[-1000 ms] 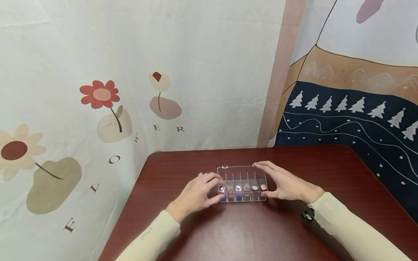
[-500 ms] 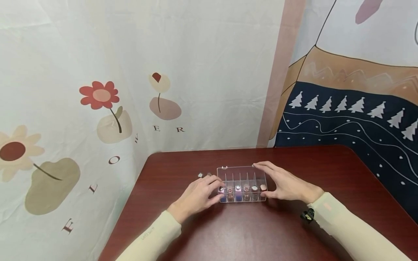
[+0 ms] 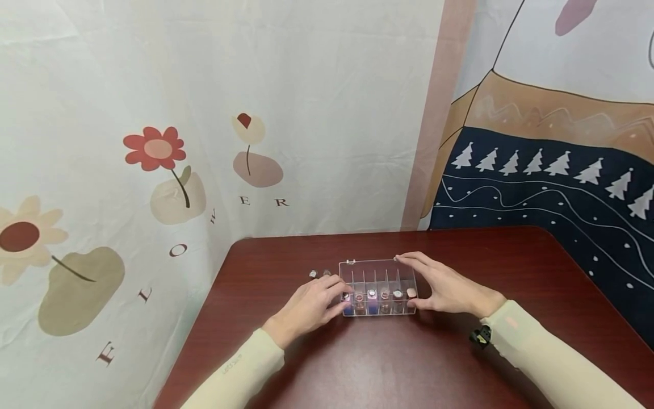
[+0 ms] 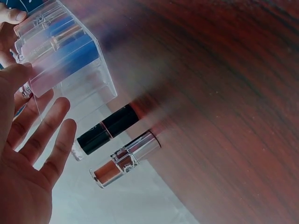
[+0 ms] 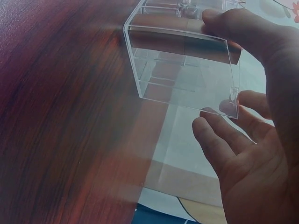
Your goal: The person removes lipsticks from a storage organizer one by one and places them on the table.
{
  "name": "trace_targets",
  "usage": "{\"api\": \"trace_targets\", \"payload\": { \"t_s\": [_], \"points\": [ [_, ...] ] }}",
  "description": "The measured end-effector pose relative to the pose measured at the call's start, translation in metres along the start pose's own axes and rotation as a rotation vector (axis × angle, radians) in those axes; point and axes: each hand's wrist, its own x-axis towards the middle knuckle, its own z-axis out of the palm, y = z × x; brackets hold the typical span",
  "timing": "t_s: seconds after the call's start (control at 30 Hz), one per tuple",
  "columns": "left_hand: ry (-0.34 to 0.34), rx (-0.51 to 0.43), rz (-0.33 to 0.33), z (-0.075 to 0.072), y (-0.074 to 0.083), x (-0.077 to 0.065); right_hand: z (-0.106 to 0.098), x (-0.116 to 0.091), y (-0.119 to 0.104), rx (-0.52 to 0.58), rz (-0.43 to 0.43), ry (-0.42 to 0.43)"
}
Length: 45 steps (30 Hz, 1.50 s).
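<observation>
A clear divided organizer box (image 3: 379, 314) stands on the table with a row of lip gloss and lipstick tubes (image 3: 372, 301) upright in its front compartments; the rear compartments show no tubes. My left hand (image 3: 309, 301) holds its left end, the thumb at the front and the other fingers spread behind. At the right end my right hand (image 3: 449, 284) grips the box, thumb low in front and fingertips on the back corner. In the left wrist view, a black tube (image 4: 107, 130) and a clear-capped brown-red tube (image 4: 126, 158) stand outside the box, beyond my left fingers.
The dark red wooden table (image 3: 434, 363) has rounded back corners. Behind it hangs a pale curtain (image 3: 332, 113) with printed flowers, and to the right a navy cloth (image 3: 511, 199) with printed trees. A small black device (image 3: 481, 337) sits at my right wrist.
My left hand has shifted slightly, so the second loose tube behind it shows in the head view. The right hand and the box stay where they were.
</observation>
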Motion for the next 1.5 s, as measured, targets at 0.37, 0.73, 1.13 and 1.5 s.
{"api": "trace_targets", "payload": {
  "t_s": [0.37, 0.73, 1.13, 1.5],
  "points": [
    [0.02, -0.027, 0.011, 0.0, -0.0012, -0.0012, 0.0002, 0.0012, 0.0005, -0.005, -0.008, 0.001],
    [0.015, -0.031, -0.019, 0.0001, 0.0002, -0.0016, 0.0014, -0.0006, 0.001, -0.001, 0.008, 0.001],
    [0.035, -0.046, -0.027, -0.0021, 0.0016, -0.0021, 0.0024, -0.0002, 0.0012, 0.002, 0.0, 0.01],
    [0.127, -0.149, 0.01, -0.0048, -0.0008, -0.0012, 0.0022, -0.001, 0.0003, -0.003, -0.003, 0.014]
  ]
}}
